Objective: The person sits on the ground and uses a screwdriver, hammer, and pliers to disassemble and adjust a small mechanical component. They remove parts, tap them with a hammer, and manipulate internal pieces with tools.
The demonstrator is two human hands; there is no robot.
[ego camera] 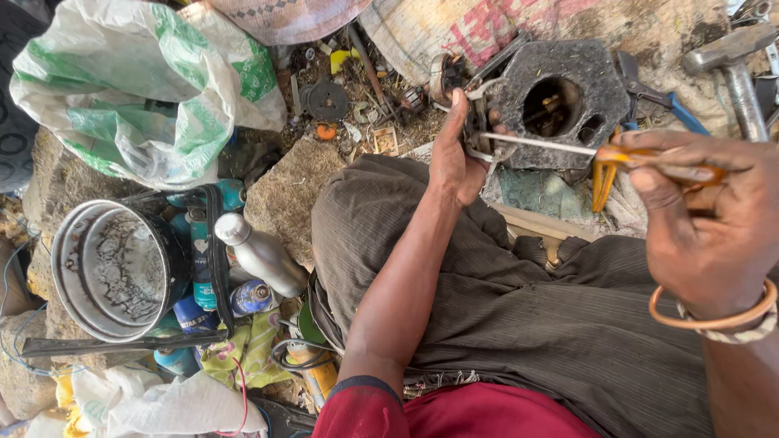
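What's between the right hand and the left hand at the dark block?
Head view: a thin metal shaft of the orange-handled tool spans the gap from the right hand to the left hand, crossing the dark hexagonal block.

A white plastic bag [146, 89] printed with green patches at 10 o'clock; below it a grey metal pot [114, 268], its inside blotched black. A silver bottle [260, 255] lies beside blue spray cans [195, 312] and yellow-green cloth [243, 349]. At 12 o'clock, a dark grey metal block [560, 97], speckled with grime. At 3 o'clock, the right hand [706, 219] grips a screwdriver [649, 158] with an orange-yellow handle and silver shaft; its wrist wears 1 orange bangle [714, 312] and 1 pale braided band. Brown pinstriped trousers [519, 308], red shirt [454, 410] at 6 o'clock.
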